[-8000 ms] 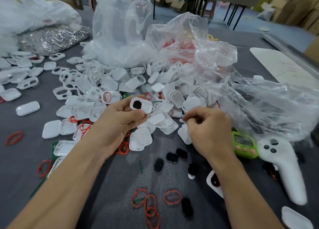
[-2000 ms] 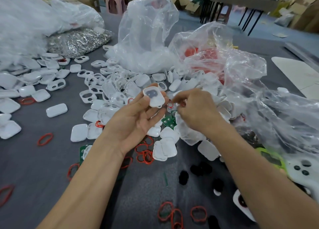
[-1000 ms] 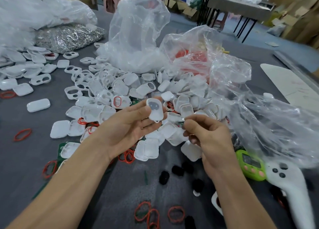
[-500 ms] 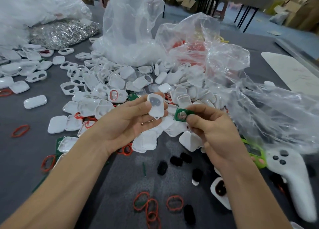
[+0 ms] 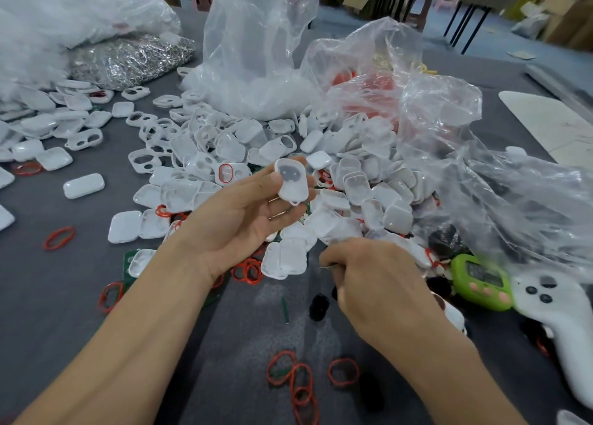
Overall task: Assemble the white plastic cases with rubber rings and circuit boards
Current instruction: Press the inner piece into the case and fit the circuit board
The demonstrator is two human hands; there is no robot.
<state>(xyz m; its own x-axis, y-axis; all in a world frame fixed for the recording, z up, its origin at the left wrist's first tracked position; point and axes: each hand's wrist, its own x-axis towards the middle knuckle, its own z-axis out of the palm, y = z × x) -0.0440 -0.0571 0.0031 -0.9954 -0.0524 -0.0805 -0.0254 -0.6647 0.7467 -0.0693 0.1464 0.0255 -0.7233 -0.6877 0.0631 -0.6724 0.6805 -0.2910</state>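
Two hands are over the grey bench (image 5: 48,312), and only one of them shows what it has. The left hand (image 5: 247,219) lies palm up, its thumb and fingertips pinching a white case (image 5: 291,181) held upright above the heap. A dark shape shows through the case's face, too blurred to make out. The right hand (image 5: 378,283) is lower, with its back to the camera and its fingers curled under, close to the bench. The fingertips are hidden, so I cannot tell whether they grip anything. Black pads (image 5: 319,306) lie just beside it, some covered by the hand.

Behind the hands spreads a heap of white case shells (image 5: 353,181), many overlapping. Loose red rubber rings (image 5: 298,379) lie near the bottom edge. A green circuit board (image 5: 127,272) peeks from under a shell left of the left wrist and is mostly covered.

At the back, a clear bag (image 5: 256,55) stands with white contents bunched at its bottom, not identifiable. A second clear bag (image 5: 369,81) holds something red, blurred by the plastic. A third clear bag (image 5: 497,193) sprawls over the right side of the heap, and its contents are hard to see. A silvery bag (image 5: 128,59) at the back left is full of small shiny pieces. A green timer (image 5: 481,282) and a white controller (image 5: 561,322) lie at the right, the controller cut off by the frame edge.
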